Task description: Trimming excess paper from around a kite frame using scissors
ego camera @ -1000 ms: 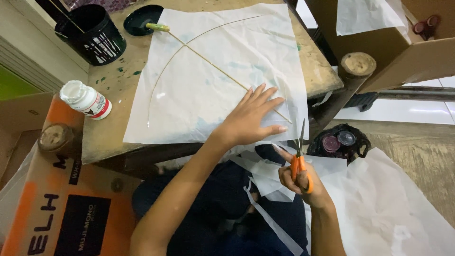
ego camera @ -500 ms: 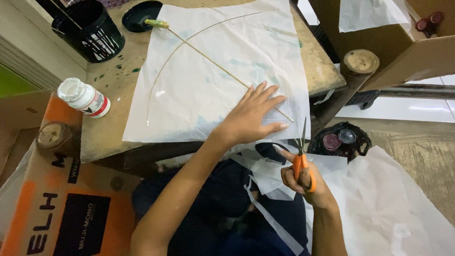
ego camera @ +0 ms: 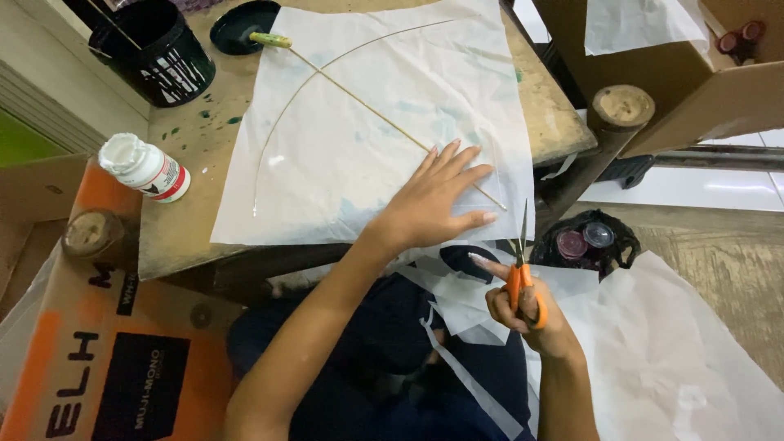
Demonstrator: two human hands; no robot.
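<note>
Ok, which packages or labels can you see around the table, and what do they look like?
Small white plastic bottle: lying at the table's left edge, white cap, red and white label.
Orange cardboard box: lower left, beside the table, orange with a black panel.
Brown cardboard box: upper right, plain, open.

- A black paint-streaked bucket [ego camera: 155,49] stands at the far left corner of my wooden table [ego camera: 175,220].
- A black lid [ego camera: 237,24] lies just beside it.
- A white bottle [ego camera: 145,168] with a red band lies on its side near the left edge.
- An orange and black cardboard box [ego camera: 90,367] sits below the table on my left.
- A brown cardboard box [ego camera: 694,90] sits at the upper right.
- A black bag [ego camera: 592,243] holds round jars near the floor.
</note>
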